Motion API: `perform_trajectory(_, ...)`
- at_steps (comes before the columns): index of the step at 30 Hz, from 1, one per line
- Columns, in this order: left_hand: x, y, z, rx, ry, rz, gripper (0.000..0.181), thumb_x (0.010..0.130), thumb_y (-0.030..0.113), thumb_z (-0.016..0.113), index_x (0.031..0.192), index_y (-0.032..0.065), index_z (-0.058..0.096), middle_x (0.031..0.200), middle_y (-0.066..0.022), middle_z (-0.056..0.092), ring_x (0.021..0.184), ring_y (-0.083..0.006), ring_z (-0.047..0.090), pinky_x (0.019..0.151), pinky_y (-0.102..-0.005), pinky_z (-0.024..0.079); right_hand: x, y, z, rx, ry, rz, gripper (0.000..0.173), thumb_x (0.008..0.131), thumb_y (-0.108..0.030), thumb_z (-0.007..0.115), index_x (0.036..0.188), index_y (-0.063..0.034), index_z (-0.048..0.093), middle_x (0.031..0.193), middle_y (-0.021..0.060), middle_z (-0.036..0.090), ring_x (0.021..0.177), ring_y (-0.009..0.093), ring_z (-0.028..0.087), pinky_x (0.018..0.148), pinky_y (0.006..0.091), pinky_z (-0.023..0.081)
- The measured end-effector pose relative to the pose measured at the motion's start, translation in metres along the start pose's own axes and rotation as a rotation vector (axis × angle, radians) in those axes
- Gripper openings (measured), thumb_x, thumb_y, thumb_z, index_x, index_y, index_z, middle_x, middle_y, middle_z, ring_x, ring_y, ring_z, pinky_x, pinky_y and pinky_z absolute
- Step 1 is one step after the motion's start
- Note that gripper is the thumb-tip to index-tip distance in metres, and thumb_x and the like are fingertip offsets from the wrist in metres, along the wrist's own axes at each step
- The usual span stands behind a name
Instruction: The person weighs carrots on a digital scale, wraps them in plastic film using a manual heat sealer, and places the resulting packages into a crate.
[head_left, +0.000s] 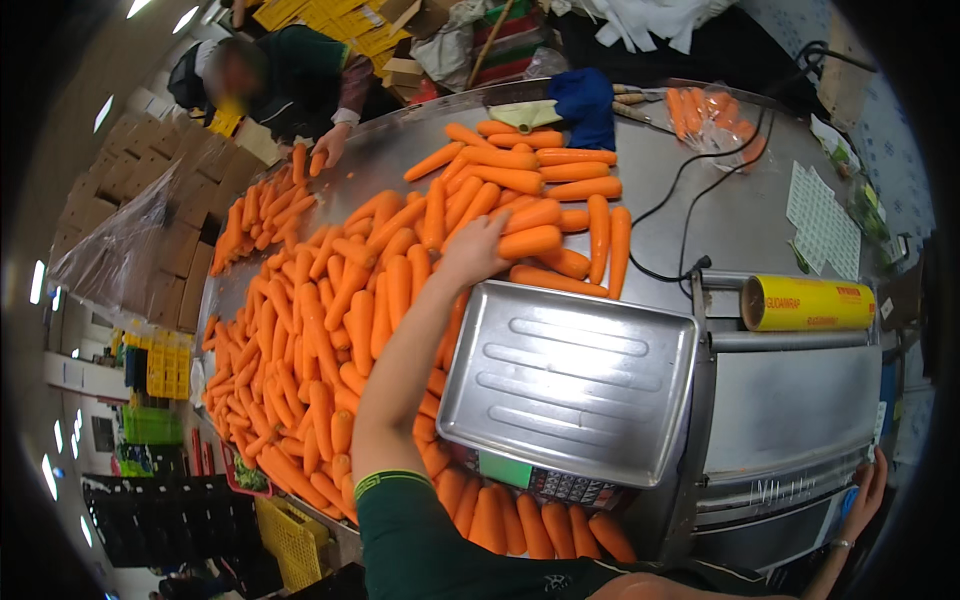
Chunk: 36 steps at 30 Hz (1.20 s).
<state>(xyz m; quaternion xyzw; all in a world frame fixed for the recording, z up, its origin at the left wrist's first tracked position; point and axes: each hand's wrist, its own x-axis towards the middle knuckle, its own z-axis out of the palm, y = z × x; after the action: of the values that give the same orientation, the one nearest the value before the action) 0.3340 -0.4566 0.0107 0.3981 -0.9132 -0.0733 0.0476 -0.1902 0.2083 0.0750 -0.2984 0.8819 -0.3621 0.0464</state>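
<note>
My left hand (474, 253) reaches over the heap of carrots (360, 315) with its fingers around two carrots (531, 241) just above the scale's tray. Other carrots lie directly beneath and behind them. The bare stainless steel tray (570, 375) sits on a digital scale (555, 484) with a green display and a keypad. My right hand (868, 487) is at the right side of the film wrapping machine (795, 412), beside a white strip and something blue. Whether its fingers grip anything is unclear.
A yellow film roll (810, 303) rests on the wrapper. Black cables (679, 176) cross the steel table (645, 142). Bagged carrots (712, 120), a blue cloth (583, 105) and label sheets (823, 217) lie farther back. Another person's hand (332, 145) handles carrots at far left.
</note>
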Motion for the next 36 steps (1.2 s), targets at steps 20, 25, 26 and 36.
perform_trajectory(20, -0.115, 0.173, -0.058, -1.392, -0.633, 0.243, 0.033, 0.09, 0.025, 0.06, 0.115, 0.003, 0.055, 0.088, -0.0115, 0.063, 0.079, -0.0217, 0.063, 0.07, -0.0334, 0.051, -0.001, -0.405, 0.254, -0.121, -0.718, -1.353, 0.06, 0.07, -0.024, 0.074, 0.126, -0.0081, 0.057, 0.113, 0.0137, 0.058, 0.104, 0.035, 0.056, 0.099, 0.0497, 0.042)
perform_trajectory(25, -0.102, -0.004, -0.053, -0.241, 0.257, -0.369, 0.051, 0.085, 0.037, 0.067, 0.115, -0.0033, 0.058, 0.117, -0.0209, 0.06, 0.111, -0.0368, 0.057, 0.095, -0.0446, 0.046, -0.017, -0.416, 0.273, -0.118, -0.978, -0.939, 0.059, 0.073, -0.021, 0.073, 0.127, -0.0064, 0.056, 0.101, 0.0148, 0.062, 0.094, 0.033, 0.061, 0.088, 0.0388, 0.049)
perform_trajectory(26, -0.11, -0.048, -0.032, 0.095, 0.277, -0.44, 0.067, 0.084, 0.046, 0.066, 0.127, -0.0035, 0.051, 0.124, -0.0231, 0.057, 0.117, -0.0365, 0.054, 0.099, -0.0453, 0.043, -0.024, -0.409, 0.28, -0.006, -1.001, -0.856, 0.058, 0.074, -0.02, 0.073, 0.127, -0.0058, 0.056, 0.102, 0.0156, 0.062, 0.094, 0.034, 0.062, 0.086, 0.0392, 0.049)
perform_trajectory(36, -0.197, -0.053, -0.021, -0.189, 0.19, -0.45, 0.082, 0.085, 0.038, 0.065, 0.149, 0.0005, 0.029, 0.133, -0.025, 0.051, 0.123, -0.0408, 0.047, 0.106, -0.0428, 0.038, -0.037, -0.391, 0.292, 0.096, -1.171, -0.717, 0.057, 0.077, -0.024, 0.071, 0.129, -0.0062, 0.055, 0.11, 0.0185, 0.065, 0.098, 0.038, 0.064, 0.085, 0.0381, 0.052)
